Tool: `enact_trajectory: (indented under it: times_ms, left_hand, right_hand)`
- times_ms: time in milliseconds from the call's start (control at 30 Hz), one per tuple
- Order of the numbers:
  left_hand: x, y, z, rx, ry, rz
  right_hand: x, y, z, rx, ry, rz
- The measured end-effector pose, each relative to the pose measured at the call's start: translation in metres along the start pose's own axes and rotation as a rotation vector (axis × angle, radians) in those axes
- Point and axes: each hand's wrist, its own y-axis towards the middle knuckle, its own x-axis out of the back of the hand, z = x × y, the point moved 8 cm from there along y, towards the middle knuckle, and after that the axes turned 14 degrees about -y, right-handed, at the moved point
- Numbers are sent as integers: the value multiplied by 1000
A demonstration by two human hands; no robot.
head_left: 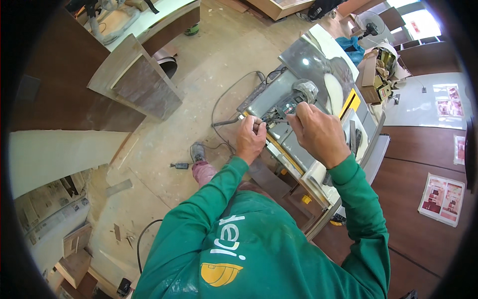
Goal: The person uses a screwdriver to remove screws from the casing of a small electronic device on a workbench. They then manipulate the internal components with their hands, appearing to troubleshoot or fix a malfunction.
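Diagonally, the tool (285, 107) stretches lengthwise, round end away and rightward.

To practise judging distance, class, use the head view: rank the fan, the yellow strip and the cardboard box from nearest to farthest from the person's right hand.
From the right hand:
1. Yellow strip: just beyond it, slightly to the right.
2. Cardboard box: farther beyond, to the right.
3. Fan: farthest, near the top of the picture.
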Motion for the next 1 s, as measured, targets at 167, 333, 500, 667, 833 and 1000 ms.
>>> enact_trajectory:
  times_ms: [167, 333, 500, 667, 833, 1000]
  left_hand:
    - [-2, -5, 6, 25, -33, -3]
    - [-2, -4, 8, 27, -44, 5]
    - [-1, -5, 6, -36, -21, 15]
    - [-1, -4, 1, -35, -4, 22]
    - [-1, -2, 2, -27, 8, 37]
    - [0, -2, 2, -48, 5, 26]
  right_hand:
    - [30, 1, 14, 115, 180, -315]
    - [12, 3, 6, 49, 107, -73]
    - [16, 4, 16, 19, 21, -53]
    - [19, -6, 18, 172, 43, -145]
    - [10, 0, 9, -29, 10, -13]
    - [24, -4, 23, 68, 168, -185]
